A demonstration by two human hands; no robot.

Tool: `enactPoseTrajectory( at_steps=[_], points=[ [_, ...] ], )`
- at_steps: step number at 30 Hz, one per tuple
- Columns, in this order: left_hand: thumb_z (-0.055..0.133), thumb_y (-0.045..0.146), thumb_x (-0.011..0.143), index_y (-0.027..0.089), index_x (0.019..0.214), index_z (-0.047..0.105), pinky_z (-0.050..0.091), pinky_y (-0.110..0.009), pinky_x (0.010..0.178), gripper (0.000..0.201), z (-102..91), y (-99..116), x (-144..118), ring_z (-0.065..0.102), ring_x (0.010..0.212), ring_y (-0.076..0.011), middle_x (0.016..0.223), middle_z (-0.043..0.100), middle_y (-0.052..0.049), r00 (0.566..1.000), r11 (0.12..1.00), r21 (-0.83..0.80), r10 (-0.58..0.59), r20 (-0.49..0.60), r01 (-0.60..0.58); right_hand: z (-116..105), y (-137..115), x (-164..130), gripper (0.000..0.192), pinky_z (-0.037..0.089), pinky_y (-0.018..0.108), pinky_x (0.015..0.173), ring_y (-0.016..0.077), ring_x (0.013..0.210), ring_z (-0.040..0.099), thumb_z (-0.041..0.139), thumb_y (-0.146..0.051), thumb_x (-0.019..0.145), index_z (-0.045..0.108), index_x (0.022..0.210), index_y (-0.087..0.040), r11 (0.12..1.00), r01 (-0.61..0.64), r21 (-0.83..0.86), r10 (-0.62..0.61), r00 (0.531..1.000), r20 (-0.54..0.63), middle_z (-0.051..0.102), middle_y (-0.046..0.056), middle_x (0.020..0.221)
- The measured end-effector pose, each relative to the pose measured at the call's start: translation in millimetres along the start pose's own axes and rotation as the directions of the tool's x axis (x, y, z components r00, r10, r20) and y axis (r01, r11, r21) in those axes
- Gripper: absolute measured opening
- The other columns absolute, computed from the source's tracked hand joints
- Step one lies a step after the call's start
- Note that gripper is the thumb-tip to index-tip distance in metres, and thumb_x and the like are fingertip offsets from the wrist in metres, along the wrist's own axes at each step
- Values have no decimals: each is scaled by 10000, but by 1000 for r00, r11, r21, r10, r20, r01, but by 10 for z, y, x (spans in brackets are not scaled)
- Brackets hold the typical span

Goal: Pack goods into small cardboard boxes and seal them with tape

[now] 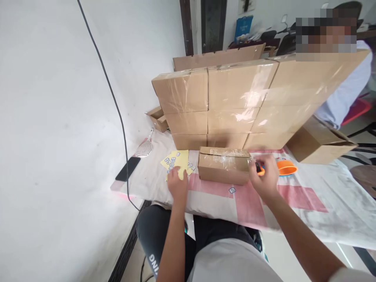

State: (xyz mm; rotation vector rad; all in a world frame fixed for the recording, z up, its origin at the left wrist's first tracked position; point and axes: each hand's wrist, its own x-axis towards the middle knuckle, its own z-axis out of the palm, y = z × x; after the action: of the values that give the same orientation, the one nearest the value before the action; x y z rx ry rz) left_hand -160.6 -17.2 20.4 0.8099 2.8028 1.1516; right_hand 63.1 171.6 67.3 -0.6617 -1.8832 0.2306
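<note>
At left, a dark cable [111, 94] ran down the white wall, crossing a black phone [128, 169] at the table's [152, 178] left end. A white perforated scoop [143, 149] lay just beyond the phone. Near the centre, yellow sheets [182, 157] with small printed shapes overlapped on the cloth, and the left hand [178, 184] reached onto their near edge, its thumb and forefinger slightly parted — whether they pinched the paper, I could not tell. Right of them sat a small taped cardboard box [223, 170], in front of a tall panel of taped cartons [229, 98]; a small outlined piece [232, 190] lay on the cloth below. The right hand [267, 174], at the box's right end, had its fingers closed around a black-and-orange object [260, 169]. Just beyond lay an orange ring [287, 167], then a larger carton [321, 143] — and, at upper right, a person in a pale top [343, 94].
</note>
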Motion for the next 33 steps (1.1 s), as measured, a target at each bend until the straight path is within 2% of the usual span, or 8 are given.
enactPoseTrajectory(
  at_steps=[3,10,14,18,21,24,28,33],
  points=[
    [740,382,808,65,1385,524,325,-670,1122,693,-126,-410,404,442,1389,-486,1445,505,-335,964,962,68,-262,-44,265,-62,-261,-654,108,505,416,724,242,754,609,590,-164,880,566,900,-268,983,102,150,-119,987,107,625,46,797],
    [668,472,901,172,1008,682,510,-423,986,319,-349,-661,563,669,1054,-251,1081,734,-88,947,937,-167,-283,151,307,371,-801,-1053,82,489,407,692,229,730,573,554,-218,924,583,863,-264,879,-239,413,14,878,479,618,39,773],
    [558,636,906,196,991,685,570,-334,829,466,-708,-766,-42,702,978,-249,1006,764,-69,965,878,-408,-194,175,250,885,-970,-733,294,543,387,742,224,824,647,725,-435,821,653,1010,-221,527,-754,392,213,564,798,723,92,1004],
    [709,657,803,197,969,730,581,-352,712,489,-1056,-871,-630,718,870,-275,907,760,-76,946,846,-449,-175,273,286,1346,-1214,-481,550,598,396,782,243,851,727,755,-616,772,678,1104,-185,187,-940,287,89,307,948,765,126,1068],
    [790,525,786,225,1151,710,566,-409,851,479,-1224,-844,-763,684,1014,-291,1095,731,-96,989,954,-266,-146,-24,135,1480,-1406,-430,552,603,396,787,254,810,742,793,-635,729,707,1010,-168,123,-959,257,62,266,962,783,115,973],
    [705,427,913,231,1255,668,515,-428,966,396,-1302,-692,-658,642,1062,-257,1134,673,-103,940,987,0,152,-306,-159,1429,-1544,-455,489,581,362,730,260,811,737,782,-608,757,720,932,-156,260,-927,272,-13,278,960,782,101,910],
    [700,363,949,258,1187,718,482,-392,896,262,-1336,-458,-437,616,957,-226,1042,643,-83,846,862,245,493,-203,-444,1241,-1617,-475,362,547,327,714,235,830,716,657,-514,902,735,929,-162,459,-805,376,-155,345,926,778,67,919],
    [706,321,950,250,1210,687,442,-371,841,270,-1319,-342,-399,646,954,-225,1068,696,-83,798,799,324,576,-175,-506,1078,-1595,-405,298,522,312,680,214,786,693,553,-411,982,713,885,-179,589,-671,450,-182,433,883,749,44,861]
  ],
)
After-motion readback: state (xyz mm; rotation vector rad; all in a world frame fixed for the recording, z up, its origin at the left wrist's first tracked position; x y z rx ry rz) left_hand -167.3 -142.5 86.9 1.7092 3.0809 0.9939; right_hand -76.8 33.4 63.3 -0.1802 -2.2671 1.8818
